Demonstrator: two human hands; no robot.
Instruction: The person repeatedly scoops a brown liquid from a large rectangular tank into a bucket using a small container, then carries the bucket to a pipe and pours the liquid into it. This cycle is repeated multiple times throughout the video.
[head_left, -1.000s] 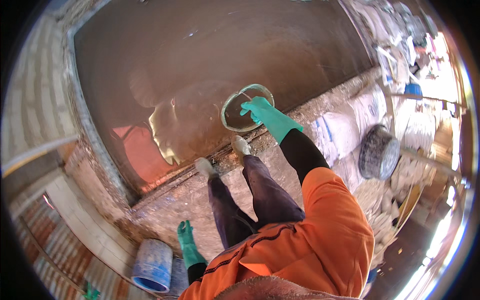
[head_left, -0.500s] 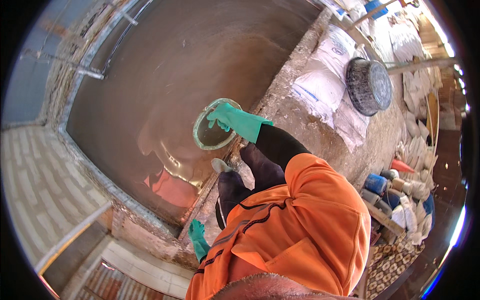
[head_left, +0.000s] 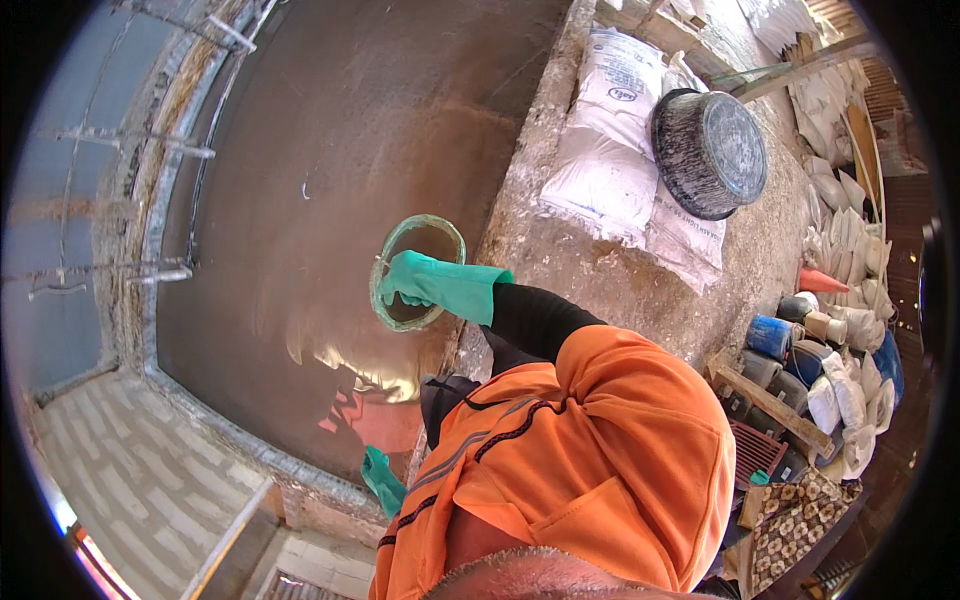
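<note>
My right hand (head_left: 425, 282), in a green rubber glove, is closed on a round, pale-rimmed bucket (head_left: 455, 243). Its fingers reach over the bucket's mouth, and whether they grip the handle or the rim is hard to make out. The bucket sits low in the brown liquid (head_left: 330, 190) of a large tank, close to the near ledge. Brown shows within its rim too. My left hand (head_left: 380, 480), gloved in the same green, hangs beside my orange jacket near the tank's near edge. Its fingers look loosely stretched, with nothing visible in them.
A concrete ledge (head_left: 500, 265) borders the tank on the right. White sacks (head_left: 605, 170) lie there beside a black tub (head_left: 710, 155). Jugs, a blue container (head_left: 770, 337) and wooden boards pile up farther right. Metal rods (head_left: 165, 145) jut over the tank's left wall.
The bucket and my right hand have shifted slightly left and down in view, the hand now lower across the bucket. My view has turned, and my legs are more hidden beneath my jacket.
</note>
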